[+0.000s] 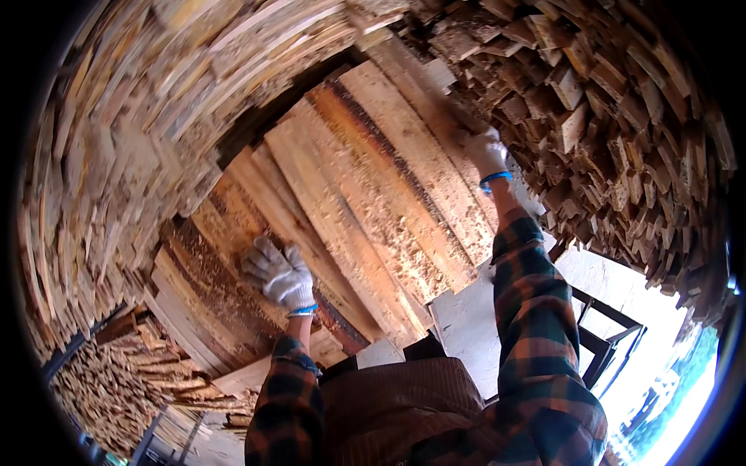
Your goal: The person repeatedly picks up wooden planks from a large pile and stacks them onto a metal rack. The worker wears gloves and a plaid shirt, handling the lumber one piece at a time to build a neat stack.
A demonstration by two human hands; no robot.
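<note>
A layer of rough-sawn wooden boards (pixel 388 179), strewn with sawdust, lies side by side in front of me. My left hand (pixel 280 276), in a white knit glove with a blue cuff, rests on the boards at the left with its fingers spread. At the far right side, my right hand (pixel 487 153) wears a matching glove and closes on the edge of a wooden board (pixel 420 85). That board is smeared by motion, and the fingertips are partly hidden against it. Dark bark strips run along some of the boards.
Tall stacks of planks rise at the left (pixel 116 147) and at the right (pixel 590 101). A heap of wood pieces (pixel 116 388) stands at the lower left. Near my right arm are a pale sheet surface (pixel 470 326) and a dark metal frame (pixel 614 338).
</note>
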